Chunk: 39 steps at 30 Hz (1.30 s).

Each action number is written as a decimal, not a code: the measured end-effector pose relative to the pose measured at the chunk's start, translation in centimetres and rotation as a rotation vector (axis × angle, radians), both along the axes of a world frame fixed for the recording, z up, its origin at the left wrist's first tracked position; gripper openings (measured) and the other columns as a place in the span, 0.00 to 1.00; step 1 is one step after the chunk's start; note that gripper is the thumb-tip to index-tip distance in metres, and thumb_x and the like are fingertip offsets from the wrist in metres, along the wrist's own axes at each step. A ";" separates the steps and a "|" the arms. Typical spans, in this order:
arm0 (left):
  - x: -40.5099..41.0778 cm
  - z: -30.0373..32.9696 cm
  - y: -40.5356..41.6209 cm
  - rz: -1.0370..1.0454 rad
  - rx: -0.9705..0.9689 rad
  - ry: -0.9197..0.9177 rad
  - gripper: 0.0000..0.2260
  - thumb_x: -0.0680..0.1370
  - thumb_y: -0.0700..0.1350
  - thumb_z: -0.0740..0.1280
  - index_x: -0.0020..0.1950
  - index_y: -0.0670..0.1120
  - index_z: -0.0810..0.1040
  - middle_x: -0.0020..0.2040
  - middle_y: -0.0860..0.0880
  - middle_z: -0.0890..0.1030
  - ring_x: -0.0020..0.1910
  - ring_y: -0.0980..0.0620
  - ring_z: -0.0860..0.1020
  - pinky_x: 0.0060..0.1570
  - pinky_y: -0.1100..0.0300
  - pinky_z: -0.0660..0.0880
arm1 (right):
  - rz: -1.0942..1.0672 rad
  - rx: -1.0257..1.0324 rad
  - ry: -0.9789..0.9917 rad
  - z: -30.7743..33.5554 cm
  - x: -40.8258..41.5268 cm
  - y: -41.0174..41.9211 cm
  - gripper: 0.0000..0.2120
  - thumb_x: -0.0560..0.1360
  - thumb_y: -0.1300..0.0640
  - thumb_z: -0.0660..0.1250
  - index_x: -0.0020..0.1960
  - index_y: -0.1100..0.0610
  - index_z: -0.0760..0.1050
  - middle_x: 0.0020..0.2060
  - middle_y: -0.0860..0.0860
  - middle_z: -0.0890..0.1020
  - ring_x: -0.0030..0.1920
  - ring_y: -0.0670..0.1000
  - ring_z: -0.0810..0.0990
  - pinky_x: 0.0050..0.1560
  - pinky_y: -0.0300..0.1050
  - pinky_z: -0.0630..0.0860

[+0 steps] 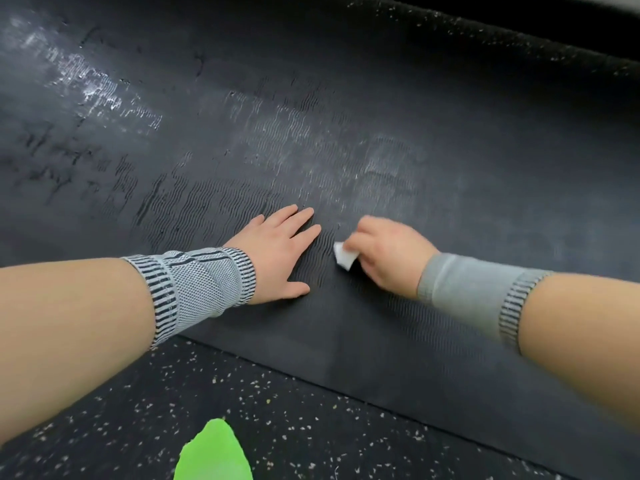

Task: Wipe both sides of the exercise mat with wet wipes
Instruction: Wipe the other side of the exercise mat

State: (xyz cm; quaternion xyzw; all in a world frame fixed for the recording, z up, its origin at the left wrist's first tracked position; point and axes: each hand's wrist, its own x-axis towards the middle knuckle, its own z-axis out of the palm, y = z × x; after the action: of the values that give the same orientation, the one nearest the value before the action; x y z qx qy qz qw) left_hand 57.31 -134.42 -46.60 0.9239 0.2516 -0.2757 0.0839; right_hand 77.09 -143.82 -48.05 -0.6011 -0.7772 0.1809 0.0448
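Head view: wiping the mat

We see our left hand (277, 251) lying flat with straight fingers on the dark exercise mat (346, 116), mid-frame. Just beside it, our right hand (388, 251) has curled fingers gripping a white wet wipe (343, 256) against the mat. Speckled floor (311, 427) fills the lower frame.

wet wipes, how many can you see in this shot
1. The wet wipe is a small white wad gripped in the right hand, pressed against the exercise mat. The left hand lies flat, holding none. Others may be out of frame.
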 end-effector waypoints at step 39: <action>-4.6 0.6 -2.2 -0.002 -0.032 0.114 0.49 0.71 0.68 0.67 0.80 0.54 0.38 0.79 0.51 0.35 0.78 0.48 0.37 0.76 0.43 0.51 | 0.130 -0.081 -0.025 0.5 -4.5 -4.3 0.09 0.64 0.64 0.73 0.42 0.58 0.77 0.40 0.54 0.75 0.36 0.57 0.76 0.30 0.45 0.73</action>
State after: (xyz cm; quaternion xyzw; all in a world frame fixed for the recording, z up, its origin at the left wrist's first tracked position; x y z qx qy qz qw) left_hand 52.71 -136.64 -46.04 0.9055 0.2509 -0.3319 0.0839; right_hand 72.57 -148.07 -47.57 -0.5528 -0.8071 0.2073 -0.0014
